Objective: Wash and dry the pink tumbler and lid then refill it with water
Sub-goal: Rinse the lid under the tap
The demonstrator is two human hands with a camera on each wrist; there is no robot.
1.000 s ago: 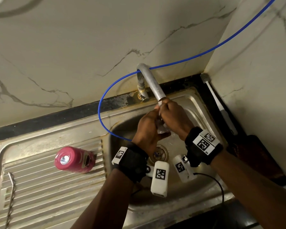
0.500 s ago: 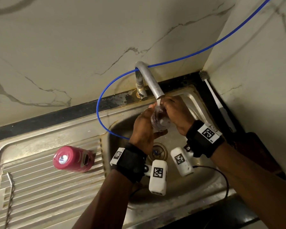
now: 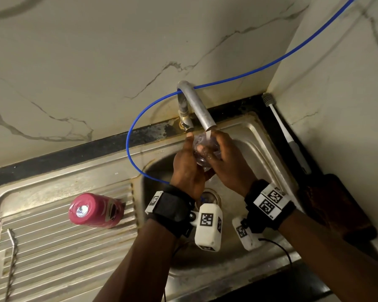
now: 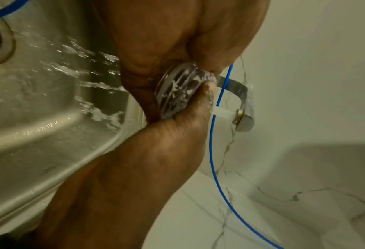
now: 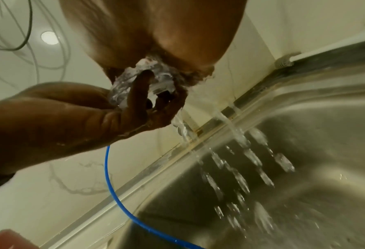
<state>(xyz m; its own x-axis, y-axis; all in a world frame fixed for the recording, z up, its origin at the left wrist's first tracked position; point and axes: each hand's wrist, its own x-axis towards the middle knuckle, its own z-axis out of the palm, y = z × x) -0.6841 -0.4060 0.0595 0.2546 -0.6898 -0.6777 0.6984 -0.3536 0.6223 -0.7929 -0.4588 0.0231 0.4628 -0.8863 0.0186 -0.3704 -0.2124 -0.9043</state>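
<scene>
The clear plastic lid [image 3: 205,149] is under the running tap [image 3: 202,112], held between both hands over the sink basin [image 3: 244,153]. My left hand [image 3: 188,164] grips its left side, and a left finger reaches across the lid's inside. My right hand [image 3: 229,162] curls round its right side. In the left wrist view the wet lid [image 4: 181,91] is pinched edge-on. The right wrist view shows the lid [image 5: 147,77] with water streaming off. The pink tumbler [image 3: 96,211] lies on its side on the ribbed drainboard [image 3: 52,258], away from both hands.
A blue hose [image 3: 131,136] loops over the tap and down into the basin. A white brush [image 3: 288,136] lies along the right wall. A dark board [image 3: 336,205] sits at the right counter edge. A thin metal rod [image 3: 12,262] lies at the drainboard's left.
Both hands have risen with the lid closer under the spout. The lid has turned, its open side now showing, with a left finger across it.
</scene>
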